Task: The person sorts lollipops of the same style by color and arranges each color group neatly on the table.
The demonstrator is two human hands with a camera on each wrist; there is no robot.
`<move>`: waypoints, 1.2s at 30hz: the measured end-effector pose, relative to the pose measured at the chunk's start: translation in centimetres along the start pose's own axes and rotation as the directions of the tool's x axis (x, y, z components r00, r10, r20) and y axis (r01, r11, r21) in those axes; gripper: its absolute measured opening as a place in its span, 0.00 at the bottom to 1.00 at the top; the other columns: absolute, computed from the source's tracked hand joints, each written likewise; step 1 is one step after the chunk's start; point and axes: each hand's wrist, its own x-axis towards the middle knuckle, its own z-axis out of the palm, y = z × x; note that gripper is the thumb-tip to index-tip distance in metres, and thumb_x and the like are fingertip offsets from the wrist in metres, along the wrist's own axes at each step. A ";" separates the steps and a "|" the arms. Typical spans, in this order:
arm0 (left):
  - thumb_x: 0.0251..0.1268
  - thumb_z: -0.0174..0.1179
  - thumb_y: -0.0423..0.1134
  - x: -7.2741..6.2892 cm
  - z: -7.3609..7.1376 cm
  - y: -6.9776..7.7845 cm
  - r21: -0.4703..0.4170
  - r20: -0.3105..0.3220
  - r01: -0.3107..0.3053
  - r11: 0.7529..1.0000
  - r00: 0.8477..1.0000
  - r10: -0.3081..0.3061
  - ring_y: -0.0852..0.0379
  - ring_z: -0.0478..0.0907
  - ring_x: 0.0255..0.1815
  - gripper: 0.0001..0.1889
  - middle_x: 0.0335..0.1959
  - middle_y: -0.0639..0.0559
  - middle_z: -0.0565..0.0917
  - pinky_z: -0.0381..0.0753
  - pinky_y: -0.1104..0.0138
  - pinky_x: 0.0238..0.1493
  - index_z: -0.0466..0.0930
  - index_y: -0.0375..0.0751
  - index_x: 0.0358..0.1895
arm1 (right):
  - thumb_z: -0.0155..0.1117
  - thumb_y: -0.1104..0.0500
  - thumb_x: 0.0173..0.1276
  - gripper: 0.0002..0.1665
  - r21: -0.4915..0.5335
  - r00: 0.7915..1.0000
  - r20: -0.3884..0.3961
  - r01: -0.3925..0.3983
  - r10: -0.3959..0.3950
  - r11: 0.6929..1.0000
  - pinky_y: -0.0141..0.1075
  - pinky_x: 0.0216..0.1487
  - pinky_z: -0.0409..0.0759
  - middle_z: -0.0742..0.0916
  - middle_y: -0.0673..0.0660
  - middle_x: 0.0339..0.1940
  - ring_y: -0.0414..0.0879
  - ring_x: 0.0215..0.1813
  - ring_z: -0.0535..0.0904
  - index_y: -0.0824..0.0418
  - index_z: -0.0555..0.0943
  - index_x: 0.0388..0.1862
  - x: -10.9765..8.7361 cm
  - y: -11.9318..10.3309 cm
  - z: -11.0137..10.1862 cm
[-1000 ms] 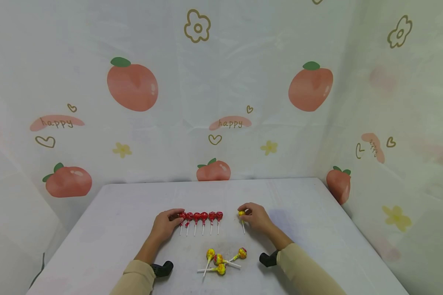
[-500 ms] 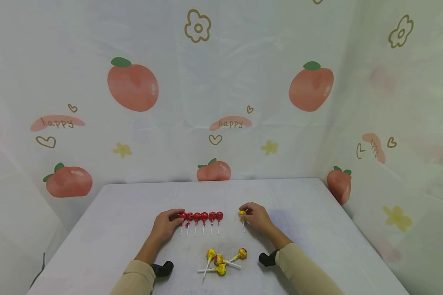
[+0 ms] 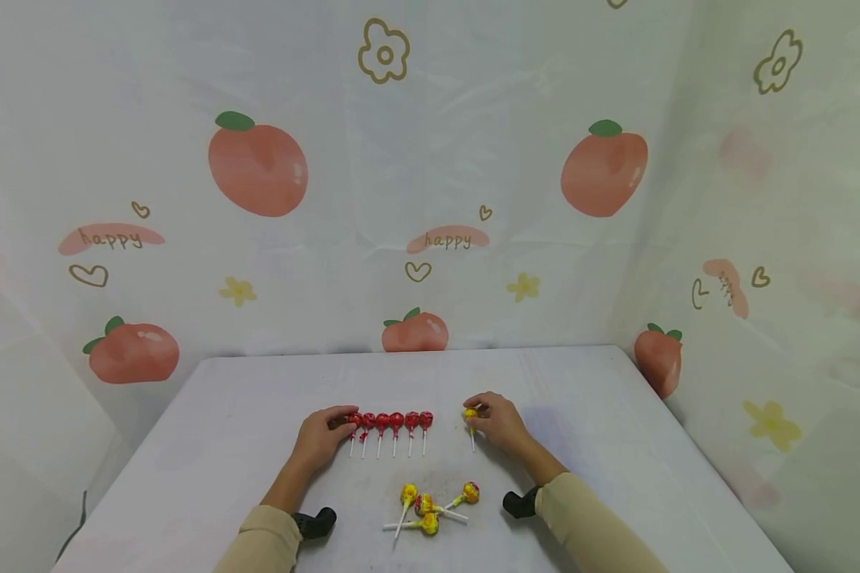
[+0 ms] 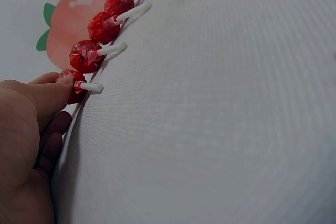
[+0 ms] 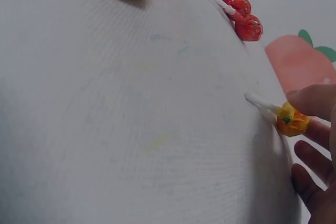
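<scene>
Several red-wrapped lollipops (image 3: 396,420) lie side by side in a row, sticks pointing toward the person. At the row's left end, my left hand (image 3: 318,438) pinches the head of the outermost red lollipop (image 4: 80,86) between thumb and index finger. To the right of the row, my right hand (image 3: 503,423) holds a yellow lollipop (image 5: 292,120) by its head with thumb and index finger, the other fingers loosely bent. Its white stick (image 5: 260,102) points toward the person. A gap separates this yellow lollipop from the red ones.
Nearer the person, several yellow lollipops (image 3: 429,523) lie in a loose pile with crossing sticks on the white table (image 3: 258,414). Black wrist mounts (image 3: 315,523) sit by both sleeves. A printed fabric backdrop (image 3: 430,159) stands behind the table.
The right hand and its yellow lollipop have shifted very slightly. The left hand, the red row and the yellow pile stay in place.
</scene>
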 end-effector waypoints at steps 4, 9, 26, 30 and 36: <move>0.65 0.63 0.34 0.0 0.0 0.1 -0.001 0.001 0.001 1.000 1.000 -0.001 0.46 0.77 0.53 0.16 0.51 0.46 0.83 0.74 0.49 0.57 0.82 0.42 0.56 | 0.72 0.62 0.61 0.14 -0.013 1.000 -0.022 -0.004 0.003 1.000 0.48 0.50 0.77 0.83 0.53 0.46 0.50 0.48 0.76 0.56 0.84 0.47 -0.1 -0.5 -0.3; 0.65 0.63 0.33 -0.1 0.0 0.2 0.003 -0.002 -0.004 1.000 1.000 0.004 0.46 0.77 0.53 0.16 0.51 0.46 0.83 0.74 0.49 0.57 0.83 0.42 0.56 | 0.71 0.64 0.60 0.14 0.033 0.993 -0.094 0.075 -0.071 0.997 0.46 0.47 0.76 0.84 0.54 0.44 0.52 0.48 0.76 0.57 0.85 0.46 -0.6 -1.5 -0.6; 0.65 0.63 0.33 -0.2 -0.1 0.1 0.001 0.002 -0.004 1.000 1.000 0.004 0.44 0.76 0.56 0.17 0.53 0.44 0.82 0.72 0.48 0.58 0.82 0.42 0.56 | 0.67 0.65 0.64 0.13 0.214 0.987 -0.051 0.158 -0.151 0.964 0.35 0.43 0.79 0.87 0.51 0.43 0.48 0.44 0.80 0.64 0.82 0.49 -6.0 -3.3 -0.6; 0.65 0.63 0.33 -0.2 0.0 0.0 0.000 0.004 -0.003 1.000 1.000 0.003 0.44 0.76 0.55 0.17 0.52 0.45 0.82 0.73 0.48 0.58 0.82 0.42 0.57 | 0.68 0.62 0.65 0.16 0.231 0.981 0.068 0.159 -0.179 0.960 0.36 0.44 0.79 0.87 0.55 0.45 0.51 0.46 0.81 0.64 0.81 0.51 -7.3 -2.8 -0.6; 0.65 0.63 0.34 -0.1 0.0 0.0 0.008 0.006 -0.010 1.000 1.000 0.010 0.45 0.77 0.54 0.17 0.52 0.45 0.83 0.74 0.49 0.57 0.82 0.42 0.56 | 0.71 0.55 0.63 0.25 0.241 0.957 0.223 0.130 -0.185 0.962 0.39 0.51 0.76 0.86 0.52 0.49 0.49 0.51 0.79 0.61 0.79 0.57 -8.8 -2.1 -1.2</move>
